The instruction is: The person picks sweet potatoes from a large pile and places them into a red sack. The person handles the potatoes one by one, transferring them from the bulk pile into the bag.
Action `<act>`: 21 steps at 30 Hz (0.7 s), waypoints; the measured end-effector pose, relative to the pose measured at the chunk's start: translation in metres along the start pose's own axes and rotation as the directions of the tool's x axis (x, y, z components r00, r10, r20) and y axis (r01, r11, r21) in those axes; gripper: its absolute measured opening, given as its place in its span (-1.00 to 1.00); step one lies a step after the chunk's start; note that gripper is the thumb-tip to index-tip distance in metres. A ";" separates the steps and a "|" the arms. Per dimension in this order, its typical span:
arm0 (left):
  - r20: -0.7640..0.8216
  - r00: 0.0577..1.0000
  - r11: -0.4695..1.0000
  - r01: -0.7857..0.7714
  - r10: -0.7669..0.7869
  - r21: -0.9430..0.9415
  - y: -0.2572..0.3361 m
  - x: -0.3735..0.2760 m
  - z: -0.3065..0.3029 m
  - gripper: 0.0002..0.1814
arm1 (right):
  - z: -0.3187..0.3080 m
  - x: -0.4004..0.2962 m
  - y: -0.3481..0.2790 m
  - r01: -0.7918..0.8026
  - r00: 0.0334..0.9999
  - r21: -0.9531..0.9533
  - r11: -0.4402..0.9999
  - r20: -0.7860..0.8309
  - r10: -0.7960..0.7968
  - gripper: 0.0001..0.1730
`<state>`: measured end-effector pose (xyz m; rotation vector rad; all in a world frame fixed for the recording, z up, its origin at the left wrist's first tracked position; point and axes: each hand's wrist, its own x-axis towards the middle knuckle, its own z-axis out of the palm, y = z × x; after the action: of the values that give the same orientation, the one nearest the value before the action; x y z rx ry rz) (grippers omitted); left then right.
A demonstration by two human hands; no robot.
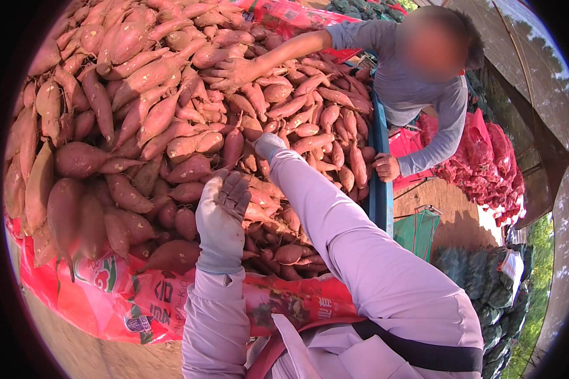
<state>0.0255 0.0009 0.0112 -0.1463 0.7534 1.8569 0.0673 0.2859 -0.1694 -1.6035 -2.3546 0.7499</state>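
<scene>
A large heap of red-skinned sweet potatoes [156,118] fills the left and middle of the view. My left hand [223,215], in a light knitted glove with dark, soiled fingers, is held palm up over the near part of the heap, fingers apart and nothing in it. My right hand [269,144], also gloved, reaches into the middle of the heap at the end of my outstretched arm. Its fingers are mostly hidden, beside a sweet potato [252,128]; whether they grip it does not show.
Printed red plastic sheeting [161,303] lines the near edge. Across a blue metal rim [381,166], a person [408,85] in grey rests one hand on the heap, the other by the rim. Filled red mesh sacks [490,166] and dark green ones [490,279] stand to the right.
</scene>
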 end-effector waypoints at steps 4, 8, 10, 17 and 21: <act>0.047 0.998 0.999 0.050 -0.049 -0.018 -0.005 0.000 0.012 -0.65 | 0.012 0.037 0.052 -0.044 0.998 0.202 0.978 -0.042 0.053 -0.53; -0.059 0.998 0.999 0.030 -0.031 -0.016 0.004 -0.003 -0.004 -0.67 | -0.037 -0.051 -0.002 -0.376 0.917 0.783 0.496 0.393 0.075 -0.69; -0.071 0.995 0.997 0.070 -0.068 0.028 -0.009 -0.005 0.004 -0.69 | -0.081 -0.094 0.011 -0.453 0.882 0.828 0.331 0.470 0.032 -0.71; 0.071 0.997 0.983 -0.026 0.014 0.183 -0.001 -0.016 -0.005 -0.69 | -0.133 -0.201 -0.025 -0.263 0.621 0.760 0.594 0.605 -0.499 -0.56; -0.038 0.991 0.988 -0.122 0.126 0.094 0.002 -0.020 0.006 -0.65 | -0.090 -0.116 -0.039 0.119 0.861 0.631 0.767 0.319 -0.396 -0.50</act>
<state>0.0334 -0.0120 0.0257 -0.0835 0.8943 1.9379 0.1203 0.1958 -0.0591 -0.8655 -2.1836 1.7144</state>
